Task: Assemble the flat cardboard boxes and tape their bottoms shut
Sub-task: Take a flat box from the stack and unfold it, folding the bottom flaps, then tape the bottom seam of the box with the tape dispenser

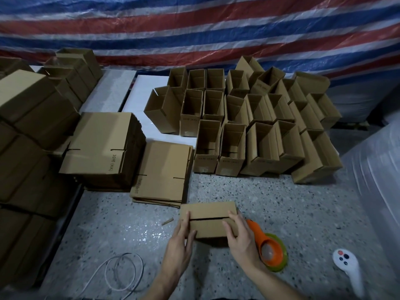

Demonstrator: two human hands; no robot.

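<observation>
In the head view, a small cardboard box (pixel 208 219) was held at the lower centre of the frame, just above the speckled floor (pixel 292 213). Its flaps were folded shut, with a dark seam running across the top, and no tape could be seen on it. The box's left end was gripped by the left hand (pixel 181 245), with the fingers laid over the flaps and the thumb set against the near face. The right end was clasped in the same way by the right hand (pixel 238 237).

An orange and green tape dispenser (pixel 270 252) was seen on the floor just right of the right hand. Two stacks of flat boxes (pixel 101 148) were placed left of centre, and rows of assembled open boxes (pixel 249 118) were stood at centre right. A white controller (pixel 346 265) lay at the lower right, and a coiled white cable (pixel 123 271) at the lower left. A striped tarp (pixel 194 29) was hung across the top.
</observation>
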